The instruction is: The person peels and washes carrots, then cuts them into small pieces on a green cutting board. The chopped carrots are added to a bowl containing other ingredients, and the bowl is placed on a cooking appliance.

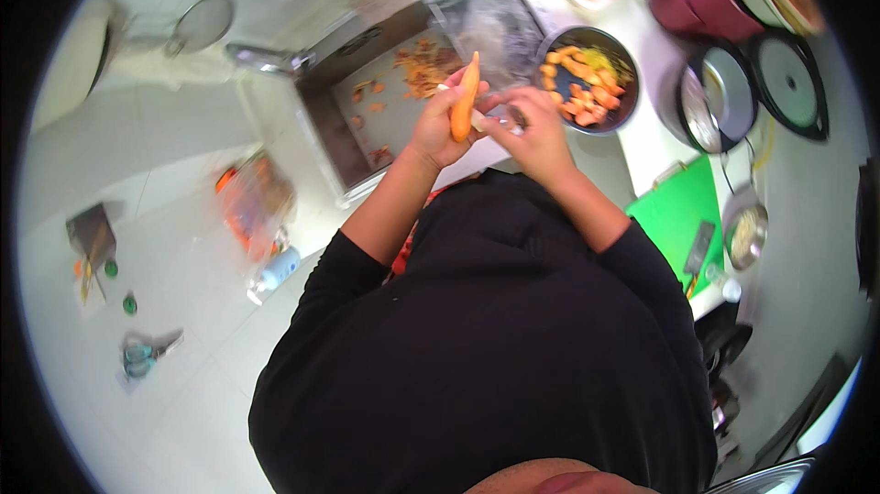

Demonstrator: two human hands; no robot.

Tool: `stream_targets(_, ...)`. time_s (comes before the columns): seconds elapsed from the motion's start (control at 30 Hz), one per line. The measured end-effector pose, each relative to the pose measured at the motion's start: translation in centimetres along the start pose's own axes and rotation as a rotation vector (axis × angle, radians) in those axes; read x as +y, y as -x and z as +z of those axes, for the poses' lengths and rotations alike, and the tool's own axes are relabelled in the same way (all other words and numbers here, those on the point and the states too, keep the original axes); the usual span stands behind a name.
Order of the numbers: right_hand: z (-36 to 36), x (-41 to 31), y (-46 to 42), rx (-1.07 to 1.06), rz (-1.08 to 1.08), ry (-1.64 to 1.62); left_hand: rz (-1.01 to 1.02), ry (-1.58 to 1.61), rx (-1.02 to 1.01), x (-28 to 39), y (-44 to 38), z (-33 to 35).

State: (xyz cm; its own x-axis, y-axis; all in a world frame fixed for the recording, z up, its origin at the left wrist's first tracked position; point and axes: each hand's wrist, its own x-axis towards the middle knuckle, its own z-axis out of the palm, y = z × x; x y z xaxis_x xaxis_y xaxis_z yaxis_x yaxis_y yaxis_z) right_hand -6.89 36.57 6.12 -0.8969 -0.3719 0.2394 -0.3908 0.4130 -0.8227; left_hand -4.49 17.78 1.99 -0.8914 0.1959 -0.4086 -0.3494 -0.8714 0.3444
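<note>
An orange carrot (465,101) lies in my left hand (440,121), held near the front edge of the sink with its narrow tip pointing away from me. Just right of it, my right hand (536,133) is closed around a small tool, probably a peeler (512,124); the fingers cover much of it. Brown and orange peelings (426,68) lie on the bottom of the metal sink (322,124). Beyond my right hand stands a dark round pot (636,92) holding orange chunks (591,99) and some yellow-green pieces.
A crumpled clear plastic bag (491,33) lies at the sink's right side, below the faucet (265,59)'s far side. On the right are an open pot (718,99), a green cutting board (670,212) with a cleaver (700,246), and a metal bowl (747,236). Scissors (141,358) hang at left.
</note>
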Motion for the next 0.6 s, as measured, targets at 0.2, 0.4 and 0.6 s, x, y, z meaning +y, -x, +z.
stream_targets(0.2,2.2,-0.4,0.2,-0.011,0.304,-0.130,0.283,-0.897,0.598,13.1,1.3,-12.2)
stream_targets(0.4,5.8,-0.8,-0.7,-0.145,0.443,-0.212,0.572,-1.521,0.817,28.0,-0.3,-23.8)
stream_targets(0.6,7.7,-0.8,-0.9,-0.155,0.499,-0.211,0.963,-1.567,0.730,18.5,-1.9,-23.7)
